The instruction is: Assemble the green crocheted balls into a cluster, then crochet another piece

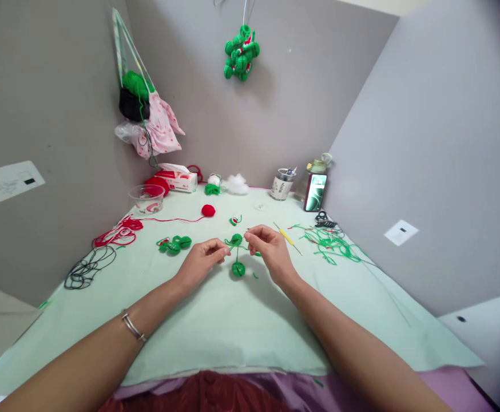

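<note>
Two small green crocheted balls lie between my hands, the upper ball (236,240) and the lower ball (238,269), with green yarn (237,253) running between them. My left hand (205,256) is closed, thumb and forefinger pinched at the left of the upper ball, on a green yarn end. My right hand (268,245) is also pinched, just right of that ball; a strand seems to lead toward its fingers, but its tip is too small to make out. Left of my left hand rests a cluster of green crocheted pieces (174,245) with a bit of red and white.
A yellow-handled crochet hook (288,236) and green yarn scraps (333,241) lie on the right. Red yarn (119,230) and black cord (89,267) are at left. Behind stand a clear tub (147,200), tissue box (177,179), red ball (208,210), pen can (281,186) and phone (315,193).
</note>
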`<state>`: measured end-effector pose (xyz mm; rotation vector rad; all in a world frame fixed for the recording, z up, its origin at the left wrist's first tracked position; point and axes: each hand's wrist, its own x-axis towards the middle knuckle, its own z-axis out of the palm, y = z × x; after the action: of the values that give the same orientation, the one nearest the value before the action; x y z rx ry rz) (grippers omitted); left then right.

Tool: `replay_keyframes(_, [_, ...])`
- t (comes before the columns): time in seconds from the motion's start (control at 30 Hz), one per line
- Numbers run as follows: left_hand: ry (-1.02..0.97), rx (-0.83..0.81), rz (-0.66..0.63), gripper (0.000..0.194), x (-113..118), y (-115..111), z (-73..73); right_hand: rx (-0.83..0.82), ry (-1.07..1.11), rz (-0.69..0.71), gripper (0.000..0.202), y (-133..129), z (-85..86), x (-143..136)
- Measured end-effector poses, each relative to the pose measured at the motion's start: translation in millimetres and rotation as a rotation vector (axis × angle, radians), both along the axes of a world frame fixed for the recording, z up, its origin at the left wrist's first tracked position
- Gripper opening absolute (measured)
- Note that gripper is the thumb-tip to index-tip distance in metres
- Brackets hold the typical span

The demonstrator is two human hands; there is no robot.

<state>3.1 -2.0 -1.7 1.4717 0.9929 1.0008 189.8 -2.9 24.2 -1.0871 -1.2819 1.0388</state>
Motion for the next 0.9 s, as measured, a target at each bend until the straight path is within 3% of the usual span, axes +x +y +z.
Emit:
replay_keyframes(0.13, [-0.134,0.018,0.041,0.014,-0.9,2.8,-1.1,-0.027,0.001,0.017,0.022,-0.8,-2.4,-1.0])
replay_keyframes(0.3, [-0.35,-0.073,-0.074,0.016,-1.8,1.8,-0.2,-0.043,-0.052,0.053,0.024,0.6,-6.2,-3.4])
replay_keyframes(0.4, [-0.41,-0.133,-0.076,0.017,-2.5,1.7,0.9,-0.038,-0.049,0.035,0.021,1.2,-6.5,-3.2])
replay_keyframes(0.67, [-0.481,-0.178,-0.121,0.022,-3.7,1.2,4.6,-0.024,-0.024,0.066,0.021,-0.2,-5.9,-2.2])
replay_keyframes(0.8, [-0.397,-0.163,-0.085,0.02,-2.0,-1.4,6.6,0.009,-0.009,0.113,0.021,-3.0,-3.8,-3.0])
replay_keyframes(0.9, [-0.331,-0.172,-0.234,0.036,0.4,-3.8,4.6,0.042,0.004,0.147,0.021,-4.9,-1.6,-3.9])
